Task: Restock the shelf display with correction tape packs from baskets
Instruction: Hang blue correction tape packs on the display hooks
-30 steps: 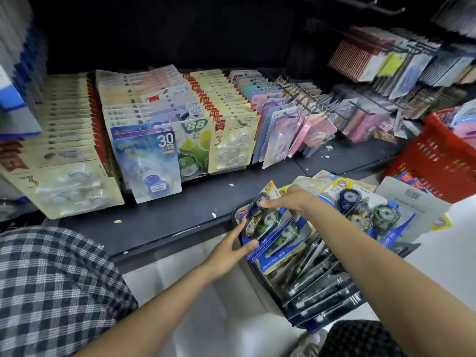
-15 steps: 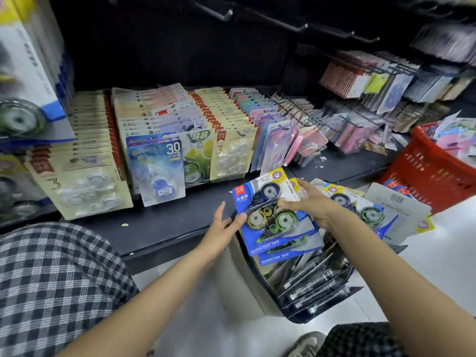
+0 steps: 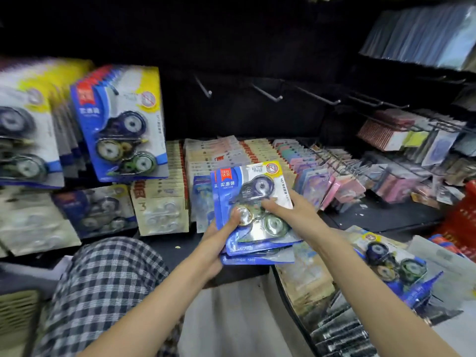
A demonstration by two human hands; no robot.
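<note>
A small stack of blue correction tape packs (image 3: 251, 197) is held up in front of the shelf, well above the basket. My left hand (image 3: 221, 233) grips the stack's lower left edge, thumb on the front. My right hand (image 3: 291, 210) grips its right side, fingers curled over the blister. Matching blue packs (image 3: 121, 124) hang in a row on a hook at upper left. The dark basket (image 3: 291, 305) at lower right holds more packs (image 3: 391, 264) and dark packets.
Empty metal hooks (image 3: 268, 95) stick out of the dark back panel above the shelf. Rows of other carded packs (image 3: 159, 202) stand on the black shelf. A red basket (image 3: 461, 222) sits at far right. My checked knee (image 3: 103, 284) is at lower left.
Both hands lifted the stack of blue packs out of the basket and raised it toward the shelf. The view tilted up, bringing the hanging blue packs and empty hooks into sight.
</note>
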